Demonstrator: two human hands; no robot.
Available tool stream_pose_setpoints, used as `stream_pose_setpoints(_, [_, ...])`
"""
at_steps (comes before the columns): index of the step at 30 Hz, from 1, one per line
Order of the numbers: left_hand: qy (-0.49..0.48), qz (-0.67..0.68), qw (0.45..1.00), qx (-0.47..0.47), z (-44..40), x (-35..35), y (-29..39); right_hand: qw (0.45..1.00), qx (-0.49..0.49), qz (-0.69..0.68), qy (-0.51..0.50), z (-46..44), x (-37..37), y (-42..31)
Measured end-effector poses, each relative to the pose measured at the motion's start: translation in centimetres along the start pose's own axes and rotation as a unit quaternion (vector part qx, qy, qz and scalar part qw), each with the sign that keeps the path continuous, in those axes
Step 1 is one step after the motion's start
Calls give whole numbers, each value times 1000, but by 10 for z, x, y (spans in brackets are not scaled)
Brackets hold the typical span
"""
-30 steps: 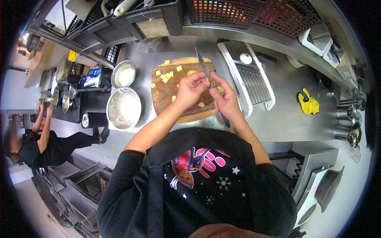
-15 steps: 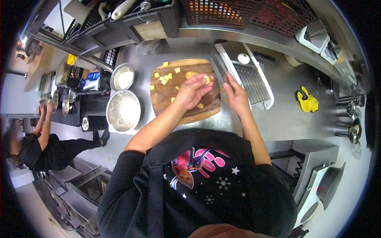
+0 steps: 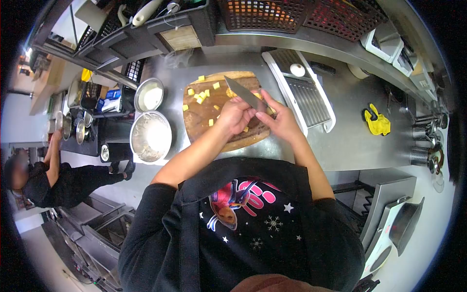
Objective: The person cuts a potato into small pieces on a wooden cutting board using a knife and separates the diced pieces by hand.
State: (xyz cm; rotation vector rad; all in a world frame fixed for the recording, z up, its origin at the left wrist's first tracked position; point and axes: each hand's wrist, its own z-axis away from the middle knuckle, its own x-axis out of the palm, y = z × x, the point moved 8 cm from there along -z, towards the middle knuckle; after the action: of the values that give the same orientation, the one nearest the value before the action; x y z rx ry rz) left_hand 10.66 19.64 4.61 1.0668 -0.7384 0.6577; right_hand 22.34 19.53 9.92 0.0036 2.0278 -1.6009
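Observation:
A knife (image 3: 243,93) is in my right hand (image 3: 279,119), its blade slanting up and left over the wooden cutting board (image 3: 197,124). My left hand (image 3: 234,116) is closed against the near side of the blade, and what its fingers hold is hidden. A small yellow food piece (image 3: 258,96) shows beyond the blade, close to my right index finger; I cannot tell what supports it. Several yellow cubes (image 3: 200,100) lie scattered on the board's left half. Behind the blade, a brownish-yellow lump (image 3: 230,92) is partly covered.
Two metal bowls, the nearer (image 3: 151,136) and the farther (image 3: 149,95), stand left of the board. A mandoline slicer (image 3: 311,100) lies to its right, then a yellow glove (image 3: 378,121). Crates (image 3: 262,14) line the shelf above. Another person (image 3: 44,182) works at far left.
My right hand has turned the knife, bringing its blade broadside over the board. My left hand has drawn slightly nearer; the yellow piece at its fingertips no longer shows clearly in its grasp.

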Motion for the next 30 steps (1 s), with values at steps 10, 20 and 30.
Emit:
stream_pose_setpoints(10, [13, 9, 1000, 16, 8, 3, 4, 999, 5, -10, -30, -1, 7, -5])
stream_pose_setpoints(20, [8, -63, 996, 63, 16, 11, 13, 999, -7, -48, -6, -2, 3, -9])
stream_pose_setpoints(30, [-11, -160, 986, -36, 6, -17, 4, 948, 241, -209, 0, 9, 7, 45])
